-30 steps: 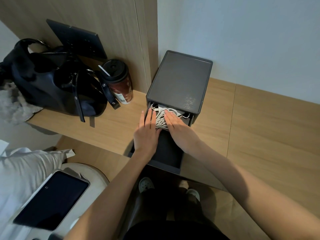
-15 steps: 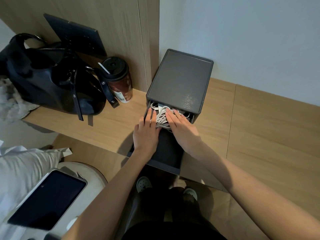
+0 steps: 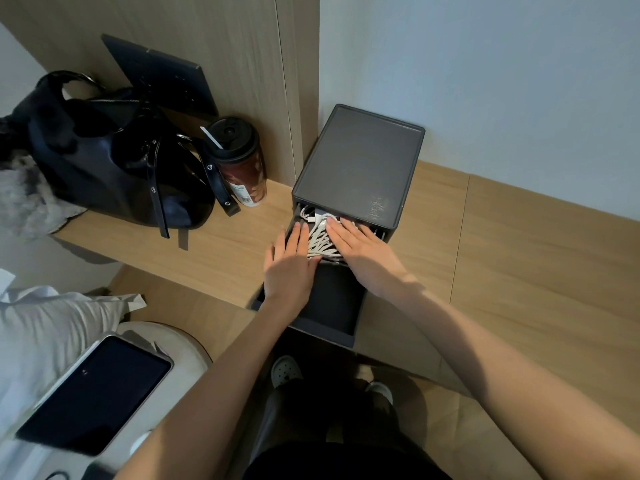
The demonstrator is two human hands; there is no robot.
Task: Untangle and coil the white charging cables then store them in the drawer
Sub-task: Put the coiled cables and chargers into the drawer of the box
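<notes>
L hand [image 3: 289, 270] & R hand [image 3: 363, 249] flat, touching white cables [image 3: 320, 242] in drawer [image 3: 325, 332].

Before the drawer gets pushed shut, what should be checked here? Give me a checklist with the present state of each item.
1. The white cables lie in the drawer: ok, bunched at its back.
2. Neatly coiled: cannot tell, the hands cover part of them.
3. The left hand and right hand out of the drawer: not ok, both lie flat at the bundle.
4. Strands low enough to pass under the cabinet: cannot tell.
5. Drawer shut: not ok, pulled well out.
</notes>
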